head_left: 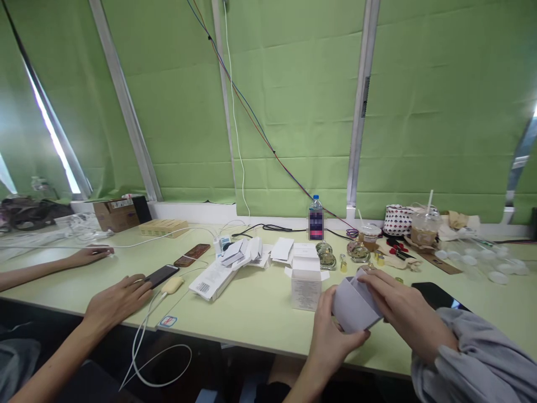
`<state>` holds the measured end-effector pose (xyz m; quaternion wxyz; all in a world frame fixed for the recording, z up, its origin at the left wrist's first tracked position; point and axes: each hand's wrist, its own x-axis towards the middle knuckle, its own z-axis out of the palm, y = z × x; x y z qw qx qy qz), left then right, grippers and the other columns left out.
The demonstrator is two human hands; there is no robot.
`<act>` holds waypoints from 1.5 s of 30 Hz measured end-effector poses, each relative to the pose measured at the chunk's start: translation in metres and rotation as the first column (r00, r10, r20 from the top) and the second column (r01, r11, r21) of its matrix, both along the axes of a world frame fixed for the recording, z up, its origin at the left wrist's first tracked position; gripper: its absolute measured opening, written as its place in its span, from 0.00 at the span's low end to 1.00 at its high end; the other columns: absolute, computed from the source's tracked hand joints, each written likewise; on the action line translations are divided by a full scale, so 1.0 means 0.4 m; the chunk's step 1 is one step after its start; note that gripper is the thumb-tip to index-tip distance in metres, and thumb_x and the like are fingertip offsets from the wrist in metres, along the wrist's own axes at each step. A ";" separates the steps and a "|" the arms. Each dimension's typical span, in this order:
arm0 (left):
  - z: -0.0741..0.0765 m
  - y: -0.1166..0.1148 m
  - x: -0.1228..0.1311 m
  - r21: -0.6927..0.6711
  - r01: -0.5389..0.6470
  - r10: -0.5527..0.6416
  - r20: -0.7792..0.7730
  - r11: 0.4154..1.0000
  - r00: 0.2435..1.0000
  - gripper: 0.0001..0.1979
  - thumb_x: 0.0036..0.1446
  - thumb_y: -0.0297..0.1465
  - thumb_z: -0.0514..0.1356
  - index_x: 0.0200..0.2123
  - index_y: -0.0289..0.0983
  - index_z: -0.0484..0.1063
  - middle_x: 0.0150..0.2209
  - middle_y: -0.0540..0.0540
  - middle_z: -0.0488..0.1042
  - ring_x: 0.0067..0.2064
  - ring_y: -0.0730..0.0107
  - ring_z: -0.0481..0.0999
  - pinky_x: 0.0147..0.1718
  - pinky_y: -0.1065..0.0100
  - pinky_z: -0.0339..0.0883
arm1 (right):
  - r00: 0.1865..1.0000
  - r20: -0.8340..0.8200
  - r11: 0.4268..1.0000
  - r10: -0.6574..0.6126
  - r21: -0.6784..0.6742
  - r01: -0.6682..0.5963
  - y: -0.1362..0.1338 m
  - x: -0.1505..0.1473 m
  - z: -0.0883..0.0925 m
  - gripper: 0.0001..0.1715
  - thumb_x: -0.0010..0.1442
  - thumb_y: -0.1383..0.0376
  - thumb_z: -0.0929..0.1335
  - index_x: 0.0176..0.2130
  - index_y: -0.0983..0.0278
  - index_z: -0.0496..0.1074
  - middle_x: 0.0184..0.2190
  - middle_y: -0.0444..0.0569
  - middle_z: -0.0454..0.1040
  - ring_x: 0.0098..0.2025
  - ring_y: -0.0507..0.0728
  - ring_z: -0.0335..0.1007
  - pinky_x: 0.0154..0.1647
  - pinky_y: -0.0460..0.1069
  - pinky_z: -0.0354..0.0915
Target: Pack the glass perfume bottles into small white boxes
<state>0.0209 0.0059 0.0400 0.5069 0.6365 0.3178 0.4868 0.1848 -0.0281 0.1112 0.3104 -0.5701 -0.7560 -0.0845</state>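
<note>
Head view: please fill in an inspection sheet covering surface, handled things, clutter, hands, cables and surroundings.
Surface: pale table, no spill seen.
Handled things: white box, held tilted; printed box, standing open on the table.
Clutter: white cartons, piled; bottle, upright; lidded drink cup, with a straw.
Hands: left hand holds the white box; right hand is at its upper end, grip unclear.
Cables: white cable, looping below the front edge; black cable, along the back.
Surroundings: green covering behind; co-worker's hand at a dark phone.
</note>
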 end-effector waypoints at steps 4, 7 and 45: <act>0.004 0.000 -0.014 -0.176 0.203 -0.187 0.103 0.963 0.977 0.44 0.36 0.29 0.72 0.57 0.41 0.59 0.54 0.39 0.67 0.51 0.52 0.70 0.38 0.64 0.71 | 0.982 -0.157 0.984 0.102 -0.128 -0.123 -0.012 0.021 0.017 0.22 0.64 0.54 0.60 0.54 0.58 0.66 0.53 0.54 0.70 0.51 0.63 0.68 0.47 0.56 0.69; 0.020 -0.001 -0.027 -0.248 0.408 -0.356 0.231 0.879 0.906 0.45 0.35 0.30 0.73 0.58 0.43 0.61 0.56 0.40 0.67 0.50 0.54 0.73 0.42 0.63 0.70 | 0.914 -0.340 0.930 0.220 -0.211 -0.303 -0.021 0.051 0.027 0.39 0.58 0.44 0.63 0.63 0.56 0.55 0.59 0.56 0.63 0.51 0.65 0.67 0.41 0.55 0.71; -0.037 0.021 -0.018 -0.479 0.540 -0.232 0.561 0.692 0.795 0.40 0.51 0.61 0.49 0.43 0.29 0.72 0.31 0.41 0.74 0.21 0.74 0.70 0.17 0.73 0.61 | 0.688 -0.711 0.834 0.143 -0.288 -0.471 0.029 0.056 0.012 0.20 0.56 0.50 0.68 0.29 0.64 0.72 0.27 0.44 0.66 0.27 0.51 0.57 0.26 0.46 0.58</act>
